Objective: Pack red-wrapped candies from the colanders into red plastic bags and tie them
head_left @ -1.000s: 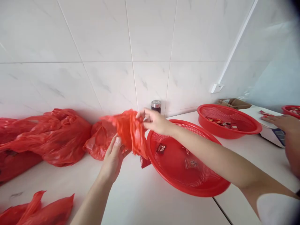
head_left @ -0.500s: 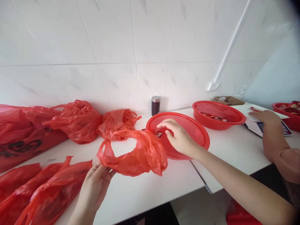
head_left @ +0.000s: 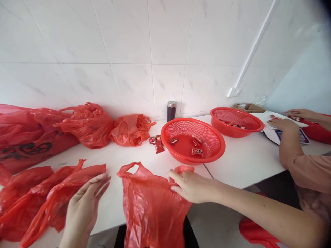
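Observation:
A red plastic carrier bag (head_left: 155,210) hangs in front of the table's edge, with one loop handle standing up at its top left. My right hand (head_left: 190,186) is closed on the bag's other upper corner, where a bunched bit of red plastic sticks out. Between the loose red bags and the hanging one, my left hand (head_left: 86,203) holds nothing, its fingers stretched out. Beyond my right hand stands a red basket (head_left: 218,146) with several small wrapped snacks (head_left: 198,151) in it. More snack packets (head_left: 159,145) lie on the table to its left.
Loose red bags (head_left: 64,186) lie at the left, with filled red bags (head_left: 88,127) behind them. A dark tumbler (head_left: 171,112) stands by the wall. A second basket (head_left: 236,132) sits at the right, near a scale (head_left: 274,132) where a co-worker's hand (head_left: 284,125) rests.
My left hand has let go of the red bag and moved left. My right hand has come down from over the basket and gripped the bag, which now hangs lower and more spread.

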Demonstrator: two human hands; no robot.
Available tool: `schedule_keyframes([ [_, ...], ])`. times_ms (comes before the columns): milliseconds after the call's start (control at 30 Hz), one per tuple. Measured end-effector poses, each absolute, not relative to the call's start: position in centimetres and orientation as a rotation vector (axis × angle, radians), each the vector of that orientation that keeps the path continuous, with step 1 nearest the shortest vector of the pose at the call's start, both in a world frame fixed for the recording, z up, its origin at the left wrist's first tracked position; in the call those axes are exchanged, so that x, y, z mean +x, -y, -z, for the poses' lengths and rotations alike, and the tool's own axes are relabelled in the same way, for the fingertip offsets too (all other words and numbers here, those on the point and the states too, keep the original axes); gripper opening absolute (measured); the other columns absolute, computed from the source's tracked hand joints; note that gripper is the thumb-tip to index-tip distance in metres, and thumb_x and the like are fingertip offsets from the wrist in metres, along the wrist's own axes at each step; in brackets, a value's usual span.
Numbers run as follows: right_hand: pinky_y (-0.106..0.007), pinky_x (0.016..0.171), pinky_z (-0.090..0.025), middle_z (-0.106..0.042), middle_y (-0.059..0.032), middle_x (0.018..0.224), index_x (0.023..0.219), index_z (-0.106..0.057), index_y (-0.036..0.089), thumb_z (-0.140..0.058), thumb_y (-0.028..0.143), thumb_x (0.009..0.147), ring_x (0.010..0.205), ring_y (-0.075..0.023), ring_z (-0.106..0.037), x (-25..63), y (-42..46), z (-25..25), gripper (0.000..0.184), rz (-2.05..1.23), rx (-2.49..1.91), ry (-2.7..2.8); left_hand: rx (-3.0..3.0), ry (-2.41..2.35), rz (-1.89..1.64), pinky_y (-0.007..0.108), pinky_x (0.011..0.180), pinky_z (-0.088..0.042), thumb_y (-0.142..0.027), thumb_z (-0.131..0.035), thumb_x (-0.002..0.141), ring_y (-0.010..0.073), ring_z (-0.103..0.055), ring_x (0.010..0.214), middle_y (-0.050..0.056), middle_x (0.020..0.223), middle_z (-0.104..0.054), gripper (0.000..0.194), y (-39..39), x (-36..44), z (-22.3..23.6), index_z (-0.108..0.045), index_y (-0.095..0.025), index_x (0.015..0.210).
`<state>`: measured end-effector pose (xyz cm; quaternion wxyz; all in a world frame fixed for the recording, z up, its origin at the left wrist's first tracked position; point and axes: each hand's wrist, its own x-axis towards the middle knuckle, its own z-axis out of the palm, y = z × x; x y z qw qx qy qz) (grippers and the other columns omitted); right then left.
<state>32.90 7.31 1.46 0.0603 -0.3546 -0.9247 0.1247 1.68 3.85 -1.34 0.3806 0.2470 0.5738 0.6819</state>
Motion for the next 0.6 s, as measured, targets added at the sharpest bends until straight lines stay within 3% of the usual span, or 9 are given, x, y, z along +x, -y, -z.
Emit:
schedule_keyframes([
  [67,-0.025,0.051,-0.031,-0.054,0.0033,0.06,0.106,-0.05,0.017,-0.05,0.019,0.092,0.047,-0.0142,-0.046,32.5,-6.9,-1.2,0.014,-0.299,-1.086,2.801,0.86,-1.667,-1.833,0.042,0.112,-0.033,-0.034,-0.068,0.074,0.025,-0.057,0.114,0.001,0.101,-0.067,0.013,-3.1,2.9,0.0,-0.071,-0.027,0.084],
  [133,-0.025,0.047,-0.03,-0.052,0.0038,0.054,0.102,-0.052,0.017,-0.046,0.021,0.094,0.043,-0.0149,-0.045,31.5,-6.4,-1.4,0.011,-0.233,-1.015,2.802,1.493,-1.769,-1.756,0.043,0.113,-0.03,-0.037,-0.063,0.079,0.0289,-0.051,0.122,0.003,0.113,-0.064,0.019,-2.5,5.3,-1.9,-0.07,-0.031,0.096],
  [233,-0.027,0.048,-0.034,-0.058,0.0011,0.059,0.096,-0.056,0.018,-0.045,0.021,0.094,0.044,-0.0143,-0.047,30.7,-5.2,-2.9,0.011,-0.19,-0.815,2.774,2.242,-1.338,-0.936,0.05,0.112,-0.028,-0.035,-0.065,0.08,0.0308,-0.061,0.106,0.004,0.105,-0.069,0.022,-2.1,8.6,-3.7,-0.069,-0.034,0.101],
  [300,-0.027,0.052,-0.037,-0.064,-0.0006,0.068,0.089,-0.058,0.02,-0.051,0.025,0.093,0.051,-0.014,-0.053,31.2,-4.2,-4.3,0.01,-0.261,-0.743,2.774,2.206,-1.119,-0.411,0.051,0.115,-0.023,-0.031,-0.063,0.083,0.0251,-0.068,0.08,-0.002,0.081,-0.072,0.017,-2.0,9.6,-4.1,-0.068,-0.035,0.099],
  [333,-0.026,0.053,-0.037,-0.065,0.0003,0.07,0.085,-0.059,0.021,-0.054,0.028,0.092,0.054,-0.0134,-0.054,31.8,-3.7,-5.0,0.011,-0.338,-0.744,2.786,2.159,-1.062,-0.275,0.049,0.113,-0.027,-0.029,-0.06,0.086,0.023,-0.069,0.073,-0.004,0.073,-0.071,0.013,-1.9,9.7,-4.2,-0.069,-0.035,0.095],
  [400,-0.024,0.051,-0.035,-0.063,0.0037,0.064,0.076,-0.059,0.023,-0.058,0.033,0.092,0.053,-0.0111,-0.053,33.3,-2.8,-5.9,0.019,-0.526,-0.78,2.827,2.171,-0.935,-0.184,0.041,0.099,-0.045,-0.029,-0.058,0.088,0.0216,-0.068,0.069,-0.005,0.066,-0.069,0.015,-1.6,9.5,-4.4,-0.07,-0.035,0.081],
  [467,-0.022,0.049,-0.032,-0.058,0.0066,0.057,0.07,-0.056,0.023,-0.056,0.031,0.093,0.048,-0.0089,-0.046,34.7,-2.2,-6.1,0.024,-0.651,-0.775,2.89,2.309,-0.833,-0.232,0.035,0.081,-0.052,-0.032,-0.061,0.086,0.0218,-0.068,0.068,-0.003,0.068,-0.071,0.019,-1.4,9.8,-4.7,-0.071,-0.035,0.07],
  [533,-0.022,0.046,-0.027,-0.054,0.0076,0.053,0.066,-0.051,0.022,-0.057,0.025,0.09,0.045,-0.0086,-0.039,35.5,-2.0,-6.0,0.025,-0.635,-0.709,2.975,2.426,-0.878,-0.365,0.04,0.091,-0.05,-0.033,-0.061,0.086,0.022,-0.069,0.073,0.0,0.082,-0.074,0.015,-1.3,10.9,-4.7,-0.072,-0.037,0.077],
  [600,-0.023,0.042,-0.022,-0.049,0.0081,0.051,0.064,-0.045,0.02,-0.062,0.019,0.082,0.043,-0.0084,-0.032,35.7,-2.0,-6.0,0.025,-0.545,-0.614,3.055,2.453,-0.932,-0.473,0.046,0.109,-0.035,-0.031,-0.055,0.09,0.0225,-0.07,0.087,0.002,0.099,-0.074,0.017,-1.5,12.6,-3.5,-0.069,-0.038,0.095],
])
